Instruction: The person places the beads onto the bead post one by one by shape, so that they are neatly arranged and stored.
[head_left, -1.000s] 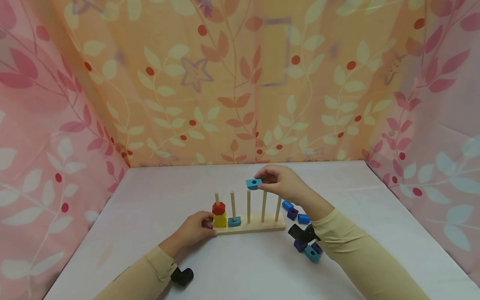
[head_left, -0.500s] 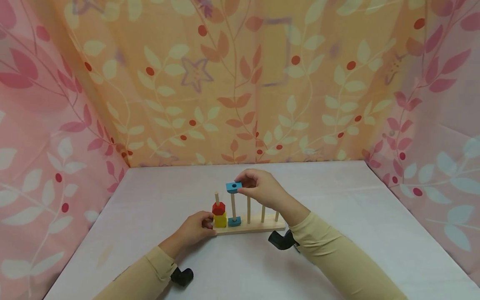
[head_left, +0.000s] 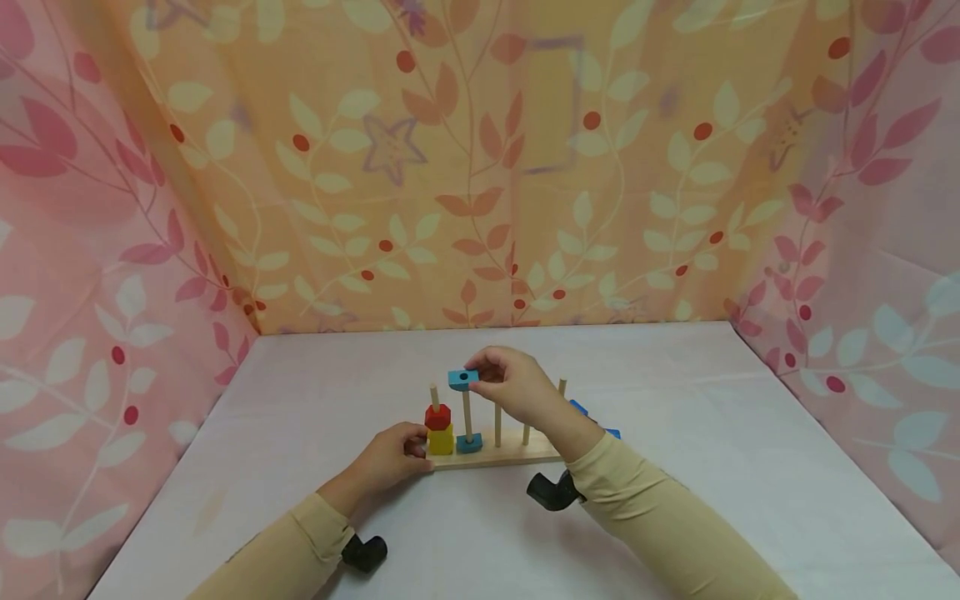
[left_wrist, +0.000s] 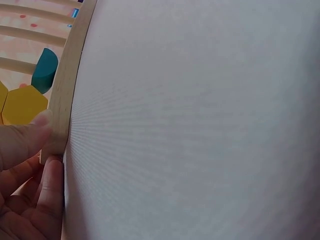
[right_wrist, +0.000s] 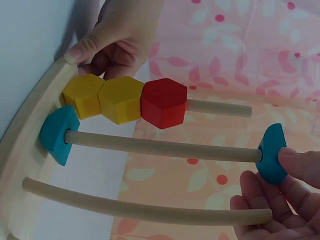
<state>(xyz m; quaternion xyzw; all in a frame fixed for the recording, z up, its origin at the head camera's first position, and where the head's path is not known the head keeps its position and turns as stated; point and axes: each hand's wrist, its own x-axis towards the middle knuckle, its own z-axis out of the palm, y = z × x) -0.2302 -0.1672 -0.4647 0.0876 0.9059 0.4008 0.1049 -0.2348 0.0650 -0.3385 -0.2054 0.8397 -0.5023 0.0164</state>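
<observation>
My right hand (head_left: 517,385) pinches a blue half-round wooden block (right_wrist: 273,155) by its edge. The tip of the second peg (right_wrist: 165,147) from the left meets the block's hole. At the foot of that peg sits a matching half-round block (right_wrist: 59,136). My left hand (head_left: 392,454) holds the left end of the wooden peg stand (head_left: 498,455), thumb on its edge and fingers at its end. On the leftmost peg, a red hexagonal block (right_wrist: 164,103) is stacked over two yellow hexagonal blocks (right_wrist: 121,100).
Three more pegs stand bare to the right, partly behind my right hand. Blue blocks (head_left: 577,407) lie on the white table (head_left: 465,533) past the stand's right end, partly hidden by my right arm. Patterned cloth (head_left: 480,167) walls the back and sides.
My right hand has carried the blue half-round block leftward from above the third peg to the top of the second, then slightly lower. My left hand has stayed on the stand.
</observation>
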